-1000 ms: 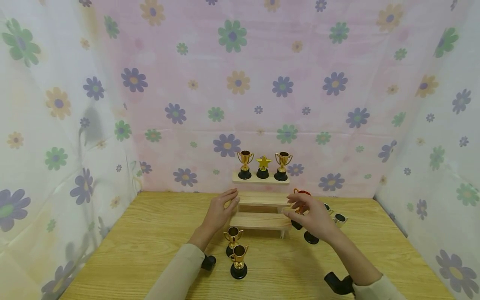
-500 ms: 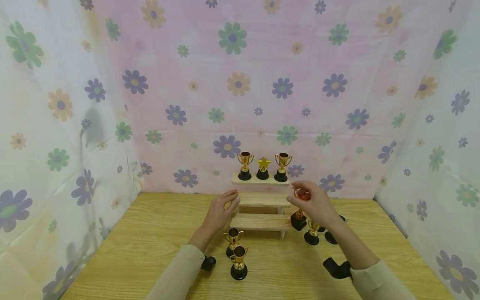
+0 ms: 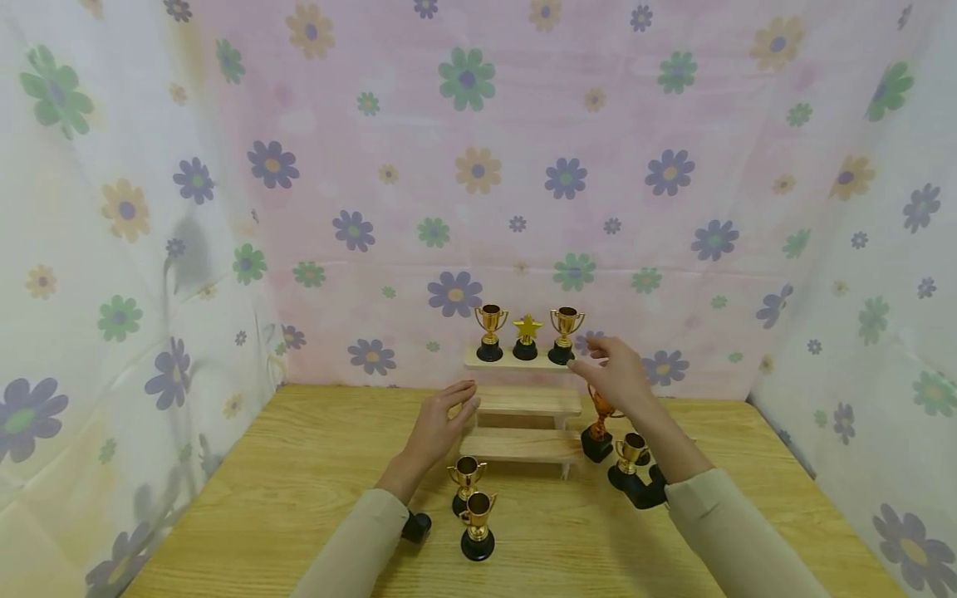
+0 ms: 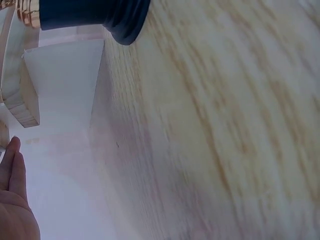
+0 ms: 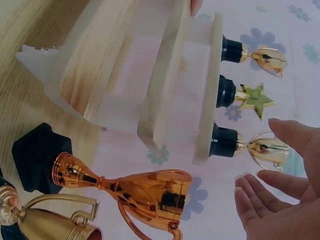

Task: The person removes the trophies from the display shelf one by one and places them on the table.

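A three-tier wooden stand (image 3: pixel 523 444) holds a gold two-handled trophy cup (image 3: pixel 490 322), a gold star trophy (image 3: pixel 527 326) and another gold trophy cup (image 5: pixel 225 141) on its top tier. My right hand (image 3: pixel 616 374) is beside that right-hand cup, thumb and fingers spread apart and holding nothing; the right wrist view shows the fingers (image 5: pixel 280 187) close to its bowl. At the left end of the middle tier (image 3: pixel 527 401), my left hand (image 3: pixel 437 428) rests with its fingertips against the wood, fingers fairly straight.
An orange trophy (image 5: pixel 150 195) stands right of the stand, beneath my right hand. Beside it is a gold trophy (image 3: pixel 632 447), partly behind the black wrist camera (image 3: pixel 646 492). Two gold cups, one behind (image 3: pixel 467 473) and one in front (image 3: pixel 478 515), stand near my left forearm.
My right hand has moved up from beside the lower tiers and the orange trophy to the right-hand cup on the top tier. My left hand has stayed put.
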The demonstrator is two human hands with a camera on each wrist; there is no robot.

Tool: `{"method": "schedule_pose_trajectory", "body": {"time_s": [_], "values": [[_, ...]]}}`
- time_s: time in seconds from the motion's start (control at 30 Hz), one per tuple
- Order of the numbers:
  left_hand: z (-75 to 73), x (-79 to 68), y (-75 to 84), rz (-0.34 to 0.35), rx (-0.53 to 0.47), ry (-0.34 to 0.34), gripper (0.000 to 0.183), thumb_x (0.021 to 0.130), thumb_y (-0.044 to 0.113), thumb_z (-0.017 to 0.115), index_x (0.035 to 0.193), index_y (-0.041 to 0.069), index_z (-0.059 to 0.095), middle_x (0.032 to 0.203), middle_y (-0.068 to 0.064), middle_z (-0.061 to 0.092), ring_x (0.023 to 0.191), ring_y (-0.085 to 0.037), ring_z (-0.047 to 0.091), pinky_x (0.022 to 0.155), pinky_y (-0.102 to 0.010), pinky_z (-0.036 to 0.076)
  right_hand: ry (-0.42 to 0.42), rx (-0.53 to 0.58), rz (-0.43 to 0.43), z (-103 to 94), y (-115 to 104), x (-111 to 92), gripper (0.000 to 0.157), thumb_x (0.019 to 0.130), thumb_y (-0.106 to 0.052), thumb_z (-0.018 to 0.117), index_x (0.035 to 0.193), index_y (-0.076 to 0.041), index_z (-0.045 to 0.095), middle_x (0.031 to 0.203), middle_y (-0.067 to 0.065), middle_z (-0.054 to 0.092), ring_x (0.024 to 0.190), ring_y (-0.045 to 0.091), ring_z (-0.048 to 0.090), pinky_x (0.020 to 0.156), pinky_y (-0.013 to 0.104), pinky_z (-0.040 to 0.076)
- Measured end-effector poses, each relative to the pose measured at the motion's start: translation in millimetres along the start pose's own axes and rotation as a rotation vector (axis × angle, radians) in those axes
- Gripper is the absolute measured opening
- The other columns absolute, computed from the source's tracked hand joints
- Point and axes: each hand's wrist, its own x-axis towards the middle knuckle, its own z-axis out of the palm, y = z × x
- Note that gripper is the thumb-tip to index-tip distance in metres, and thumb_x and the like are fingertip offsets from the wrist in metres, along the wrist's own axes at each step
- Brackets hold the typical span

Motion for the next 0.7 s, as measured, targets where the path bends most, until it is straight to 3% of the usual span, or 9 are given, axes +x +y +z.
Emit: {"method": "schedule_pose_trajectory", "body": {"time_s": [0.3, 0.7], "values": [[-0.6, -2.4, 1.0, -0.008, -0.011, 0.007, 0.042, 0.106, 0.030, 0.060, 0.135, 0.001, 0.066, 0.144, -0.012, 0.060, 0.138, -0.031, 0.053, 0.115, -0.048, 0.042, 0.011, 0.023, 0.084, 20.2, -0.6, 24.1, 0.059, 0.100, -0.021, 0.068, 0.147, 0.009, 0.048, 0.141, 0.030, 0.052, 0.130, 0.046, 0.051, 0.103, 0.056, 0.050], [0.1, -3.1, -0.7, 0.015, -0.022, 0.012, 0.041, 0.106, 0.029, 0.059, 0.135, 0.000, 0.066, 0.144, -0.015, 0.060, 0.137, -0.032, 0.053, 0.113, -0.048, 0.044, 0.051, 0.025, 0.142, 35.0, 0.8, 36.9, 0.053, 0.100, -0.022, 0.069, 0.141, 0.008, 0.054, 0.138, 0.029, 0.056, 0.128, 0.045, 0.054, 0.103, 0.056, 0.050]]}}
